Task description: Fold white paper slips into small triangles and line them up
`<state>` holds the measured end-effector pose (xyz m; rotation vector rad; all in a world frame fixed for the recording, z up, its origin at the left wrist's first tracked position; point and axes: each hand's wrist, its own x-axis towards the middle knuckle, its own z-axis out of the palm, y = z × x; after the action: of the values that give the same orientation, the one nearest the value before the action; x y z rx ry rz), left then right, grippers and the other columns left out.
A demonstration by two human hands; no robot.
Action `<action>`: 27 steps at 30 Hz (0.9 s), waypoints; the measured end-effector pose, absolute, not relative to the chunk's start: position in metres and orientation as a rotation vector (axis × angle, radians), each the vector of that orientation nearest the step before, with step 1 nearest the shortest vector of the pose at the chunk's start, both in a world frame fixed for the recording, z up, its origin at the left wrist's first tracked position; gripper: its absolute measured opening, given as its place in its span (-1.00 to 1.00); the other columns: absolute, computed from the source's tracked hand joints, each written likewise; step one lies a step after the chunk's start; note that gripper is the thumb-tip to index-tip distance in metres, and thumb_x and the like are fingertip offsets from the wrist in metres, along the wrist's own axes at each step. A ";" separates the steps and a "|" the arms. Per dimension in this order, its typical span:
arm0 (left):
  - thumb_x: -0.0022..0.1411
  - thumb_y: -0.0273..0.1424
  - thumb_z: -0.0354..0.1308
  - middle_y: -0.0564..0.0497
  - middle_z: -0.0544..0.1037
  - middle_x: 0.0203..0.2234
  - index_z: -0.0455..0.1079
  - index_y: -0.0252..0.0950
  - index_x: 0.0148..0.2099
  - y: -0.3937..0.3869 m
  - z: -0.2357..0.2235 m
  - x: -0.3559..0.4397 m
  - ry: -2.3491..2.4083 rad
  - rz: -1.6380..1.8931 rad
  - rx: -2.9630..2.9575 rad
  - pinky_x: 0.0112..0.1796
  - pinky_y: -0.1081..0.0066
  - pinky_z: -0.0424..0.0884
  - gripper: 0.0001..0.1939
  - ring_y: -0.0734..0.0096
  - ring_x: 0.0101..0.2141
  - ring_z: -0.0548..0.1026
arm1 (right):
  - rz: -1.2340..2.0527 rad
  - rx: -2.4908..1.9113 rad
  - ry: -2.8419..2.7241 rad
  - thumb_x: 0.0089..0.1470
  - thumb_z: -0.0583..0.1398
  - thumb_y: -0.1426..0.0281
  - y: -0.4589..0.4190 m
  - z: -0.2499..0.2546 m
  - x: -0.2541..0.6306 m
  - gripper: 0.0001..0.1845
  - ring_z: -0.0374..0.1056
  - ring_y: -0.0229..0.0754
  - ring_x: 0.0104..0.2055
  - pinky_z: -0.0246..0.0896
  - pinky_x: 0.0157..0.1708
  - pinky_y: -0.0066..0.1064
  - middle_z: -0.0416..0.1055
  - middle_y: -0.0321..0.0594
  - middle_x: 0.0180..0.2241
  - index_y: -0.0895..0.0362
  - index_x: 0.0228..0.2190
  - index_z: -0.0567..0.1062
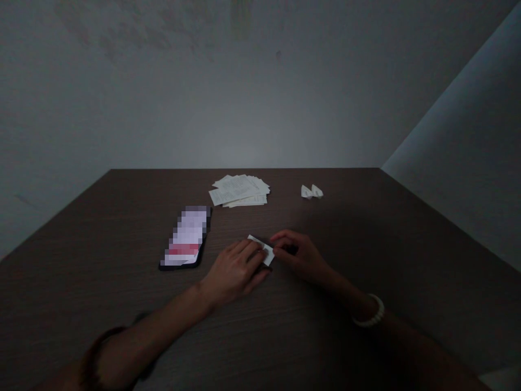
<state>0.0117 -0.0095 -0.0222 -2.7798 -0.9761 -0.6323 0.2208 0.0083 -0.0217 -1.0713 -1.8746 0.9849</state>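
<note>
The left hand (236, 269) is hiding part of the white paper (268, 256) under it; pixelation is masking the screen (188, 233) of the phone (179, 266) toward the left edge of the table (106, 233); print on the papers (240, 190) near its far edge is showing too small to read; the view's bottom is cutting off the left forearm (150, 336) and right forearm (411, 339)

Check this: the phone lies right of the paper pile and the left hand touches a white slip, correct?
Not quite: the head view shows the phone left of the pile. The left hand does touch a white slip.
</note>
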 end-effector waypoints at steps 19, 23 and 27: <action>0.30 -0.47 0.04 -0.05 0.50 -0.35 0.50 -0.32 -0.25 -0.001 -0.021 0.013 -0.962 -0.783 -3.049 -0.27 0.32 0.41 -0.80 0.32 -0.31 0.44 | 0.761 -1.028 -2.050 0.02 0.22 0.47 0.006 -0.029 0.220 -0.77 0.38 -0.28 -0.43 0.26 -0.33 -0.43 0.48 -0.31 -0.47 0.14 -0.21 0.46; 0.27 -0.49 0.06 -0.06 0.50 -0.34 0.51 -0.33 -0.26 0.001 -0.022 0.014 -1.085 -0.836 -3.093 -0.24 0.31 0.40 -0.82 0.31 -0.28 0.44 | 0.565 -0.997 -2.149 0.02 0.21 0.50 0.006 -0.027 0.225 -0.80 0.34 -0.24 -0.36 0.21 -0.30 -0.40 0.45 -0.27 -0.42 0.12 -0.24 0.46; 0.23 -0.49 0.10 -0.06 0.51 -0.34 0.52 -0.31 -0.30 0.001 -0.023 0.015 -1.213 -0.893 -3.090 -0.24 0.31 0.39 -0.84 0.29 -0.27 0.45 | 0.317 -0.849 -2.341 0.05 0.17 0.50 0.007 -0.025 0.237 -0.91 0.27 -0.21 -0.33 0.15 -0.32 -0.39 0.39 -0.22 -0.40 0.14 -0.35 0.47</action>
<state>0.0153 0.0007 -0.0234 -3.0896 -1.2126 -0.8935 0.2366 0.0065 -0.0255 -0.8486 -2.3412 0.3174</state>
